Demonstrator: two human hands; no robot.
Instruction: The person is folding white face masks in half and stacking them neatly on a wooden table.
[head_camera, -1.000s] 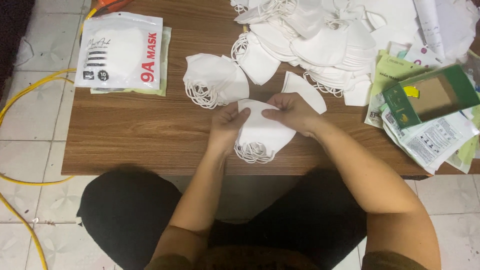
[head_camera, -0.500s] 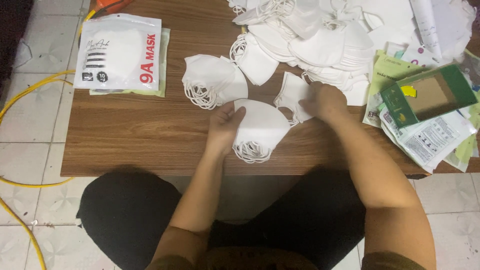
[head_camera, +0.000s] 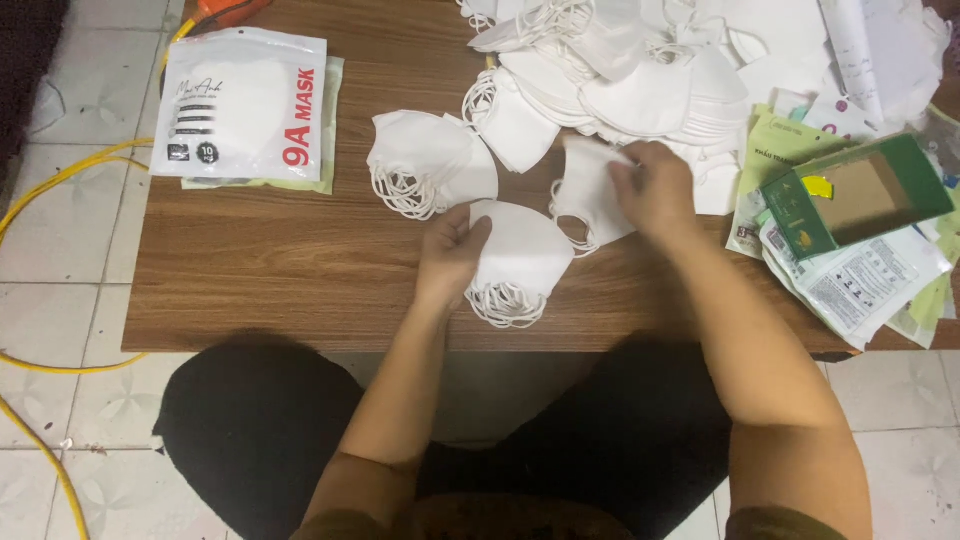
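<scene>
Left hand (head_camera: 450, 255) pinches stack of folded white masks (head_camera: 520, 262) at frame centre, near table edge. Right hand (head_camera: 655, 185) grips single mask (head_camera: 590, 195) just right, beside big mask pile (head_camera: 640, 80). Step, by my judgement: gathering a count; next calls for laying single mask squarely on stack.

On a table (head_camera: 260, 270), a folded mask (head_camera: 520, 260) lies near the front edge under the left hand (head_camera: 450, 255), with the right hand (head_camera: 655, 185) just to its right on a second mask (head_camera: 585, 190). A small stack of masks (head_camera: 425, 165) sits behind the left hand, a large heap of masks (head_camera: 640, 70) behind the right. A sealed mask packet (head_camera: 240, 105) lies far left; a box (head_camera: 860, 195) rests on leaflets (head_camera: 860, 285) far right.
</scene>
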